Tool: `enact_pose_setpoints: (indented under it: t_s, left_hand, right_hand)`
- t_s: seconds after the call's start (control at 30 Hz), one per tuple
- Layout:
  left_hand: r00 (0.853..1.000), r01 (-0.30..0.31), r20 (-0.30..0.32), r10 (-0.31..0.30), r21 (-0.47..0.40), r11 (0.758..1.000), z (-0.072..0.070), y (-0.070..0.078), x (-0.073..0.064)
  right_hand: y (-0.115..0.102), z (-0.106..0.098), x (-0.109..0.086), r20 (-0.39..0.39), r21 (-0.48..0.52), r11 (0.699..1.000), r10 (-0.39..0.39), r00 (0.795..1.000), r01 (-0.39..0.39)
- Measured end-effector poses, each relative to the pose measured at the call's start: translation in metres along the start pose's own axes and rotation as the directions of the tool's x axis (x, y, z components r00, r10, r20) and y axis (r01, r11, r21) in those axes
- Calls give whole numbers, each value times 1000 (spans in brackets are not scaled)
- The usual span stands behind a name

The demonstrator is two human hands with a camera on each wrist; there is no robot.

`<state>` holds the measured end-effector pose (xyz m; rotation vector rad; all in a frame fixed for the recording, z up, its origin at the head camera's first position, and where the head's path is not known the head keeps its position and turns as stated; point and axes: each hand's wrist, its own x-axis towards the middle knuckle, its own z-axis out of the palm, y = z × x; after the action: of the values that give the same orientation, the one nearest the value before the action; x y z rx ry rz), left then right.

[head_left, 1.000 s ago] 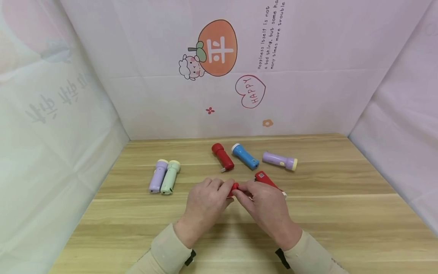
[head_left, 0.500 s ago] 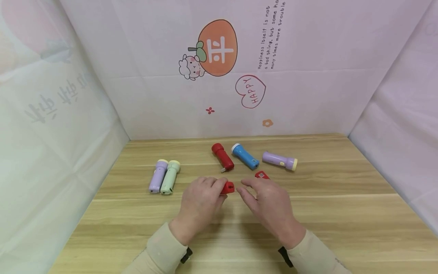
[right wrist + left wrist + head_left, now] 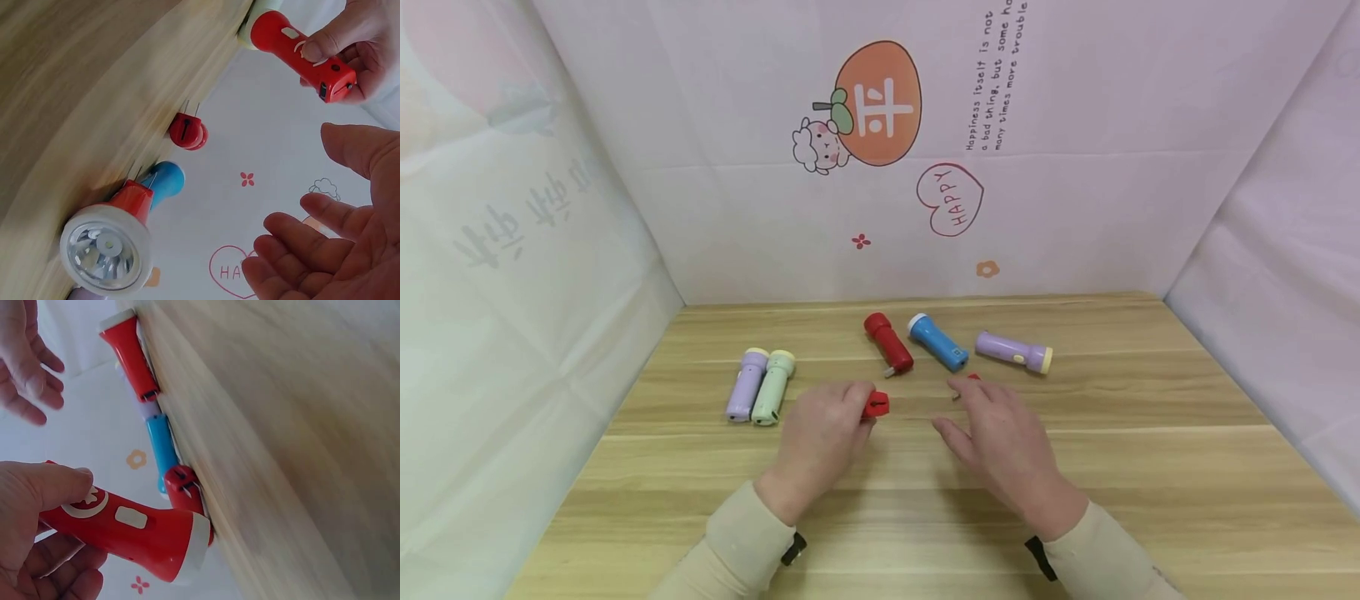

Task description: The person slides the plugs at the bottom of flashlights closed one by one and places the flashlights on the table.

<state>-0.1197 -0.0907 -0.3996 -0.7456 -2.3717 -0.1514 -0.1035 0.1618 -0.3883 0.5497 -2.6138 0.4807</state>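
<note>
red flashlight (image 3: 147, 534), lower left of the left wrist view: we see the left hand (image 3: 822, 435) grip it, long axis slanting down-right; right hand (image 3: 1003, 442) apart, fingers loosely extended, empty.

Head view bright, evenly lit; faint soft shadow beside my right hand (image 3: 1011, 450). Wrist views softer, table (image 3: 300, 450) grain smeared on my left.
</note>
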Motion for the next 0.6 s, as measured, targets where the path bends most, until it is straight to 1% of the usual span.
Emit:
enact_pose_setpoints:
  t_s: [0.07, 0.13, 0.27, 0.37, 0.47, 0.6]
  left_hand:
    - [1000, 2, -9, -2, -1, 1000, 0, -5, -1]
    - [1000, 8, -16, -8, -1, 1000, 1, -10, -1]
    - [999, 30, -17, -30, 20, 999, 2, -19, -3]
    - [999, 48, -5, -47, 45, 998, 5, -24, -4]
    - [998, 66, 9, -67, 63, 996, 8, -28, -5]
    - [995, 96, 28, -98, 65, 993, 11, -34, -4]
  right_hand:
    - [2, -2, -1, 31, -10, 1000, 18, 999, -18]
    - [4, -3, -2, 42, -20, 1000, 22, 999, -22]
    - [8, -4, -3, 16, -28, 1000, -2, 1000, 2]
    - [10, -4, -3, 5, -32, 999, -11, 1000, 11]
    - [12, -4, -3, 13, -36, 999, -6, 1000, 7]
    - [13, -4, -4, 28, -37, 999, 2, 1000, -1]
